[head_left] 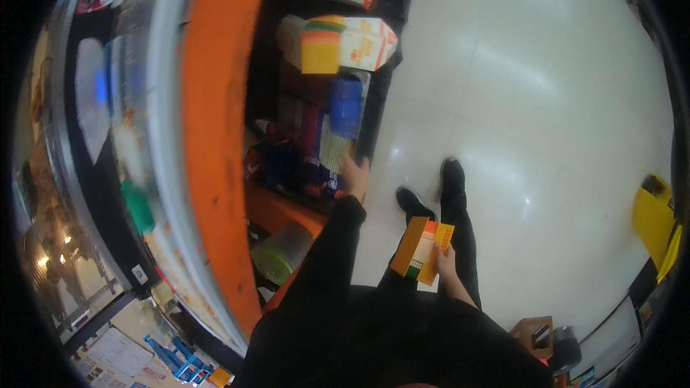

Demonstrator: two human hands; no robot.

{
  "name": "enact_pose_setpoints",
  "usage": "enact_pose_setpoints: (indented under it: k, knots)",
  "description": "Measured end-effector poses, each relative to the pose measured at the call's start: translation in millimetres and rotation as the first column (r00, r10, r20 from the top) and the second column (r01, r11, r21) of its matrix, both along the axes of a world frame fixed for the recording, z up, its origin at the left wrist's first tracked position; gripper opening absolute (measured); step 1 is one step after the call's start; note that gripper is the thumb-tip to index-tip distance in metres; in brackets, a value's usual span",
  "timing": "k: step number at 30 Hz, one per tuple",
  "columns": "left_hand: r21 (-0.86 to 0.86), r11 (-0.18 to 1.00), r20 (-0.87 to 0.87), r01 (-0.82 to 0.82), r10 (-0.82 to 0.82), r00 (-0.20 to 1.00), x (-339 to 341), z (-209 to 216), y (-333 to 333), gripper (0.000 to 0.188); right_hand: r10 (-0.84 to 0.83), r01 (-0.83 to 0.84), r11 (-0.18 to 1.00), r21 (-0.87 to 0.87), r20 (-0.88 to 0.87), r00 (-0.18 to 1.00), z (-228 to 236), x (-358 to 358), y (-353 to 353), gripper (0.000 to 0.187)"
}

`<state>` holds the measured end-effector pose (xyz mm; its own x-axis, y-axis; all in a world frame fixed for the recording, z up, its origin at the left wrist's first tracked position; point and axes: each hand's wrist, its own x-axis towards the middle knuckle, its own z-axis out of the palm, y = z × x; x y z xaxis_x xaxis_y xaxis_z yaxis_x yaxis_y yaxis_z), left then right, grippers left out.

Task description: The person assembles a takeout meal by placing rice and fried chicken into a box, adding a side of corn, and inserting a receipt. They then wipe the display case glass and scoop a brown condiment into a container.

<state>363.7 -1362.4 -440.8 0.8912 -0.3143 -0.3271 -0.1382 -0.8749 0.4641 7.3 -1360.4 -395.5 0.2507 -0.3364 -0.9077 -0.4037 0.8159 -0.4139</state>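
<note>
My right hand (445,261) is closed on the edge of a small yellow cardboard box (415,250) with red, white and green printed parts, held in front of my legs. My left hand (353,176) reaches over the dark shelf at the left, its fingers apart and nothing visible in them. Just beyond its fingertips is a pale striped stack (335,151), too blurred to name. A blue cylindrical thing (346,108) lies farther along the shelf. Past that sit a yellow carton (320,52) and a white carton with orange print (368,44).
An orange counter panel (215,122) runs along the left, beside a glass display case (93,108). A greenish bin (279,255) stands below the shelf. At the right is a yellow folded board (654,223). A brown box (533,336) sits at the lower right on pale floor tiles.
</note>
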Motion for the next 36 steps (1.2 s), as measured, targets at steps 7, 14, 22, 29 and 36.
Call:
enact_pose_setpoints:
  k: [7, 14, 22, 29, 36]
  knots:
    - [0.188, 0.967, 0.108, 0.173, -0.195, 0.975, 87, -13, -49, 0.065, -0.034, 0.035, 0.992, 0.117, -0.008, 0.999, -1, 3, 0, 0.03]
    - [0.204, 0.93, 0.302, 0.305, -0.356, 0.884, 81, 0, -33, 0.041, 0.017, 0.002, 0.974, 0.226, -0.083, 0.996, 10, 14, -19, 0.028]
    - [-0.063, 0.98, 0.314, 0.189, -0.16, 0.936, 34, 52, -47, 0.026, 0.007, -0.006, 0.997, 0.081, -0.011, 1.0, 5, 15, -25, 0.028]
    - [-0.238, 0.958, -0.121, -0.158, 0.133, 0.984, -11, 146, -12, 0.027, -0.164, 0.158, 0.986, 0.049, 0.196, 0.967, 58, 35, -82, 0.03]
    - [-0.419, 0.534, -0.756, -0.735, 0.243, 0.607, -121, 231, 27, 0.035, -0.01, -0.112, 0.973, 0.2, 0.525, 0.851, 207, 88, -184, 0.04]
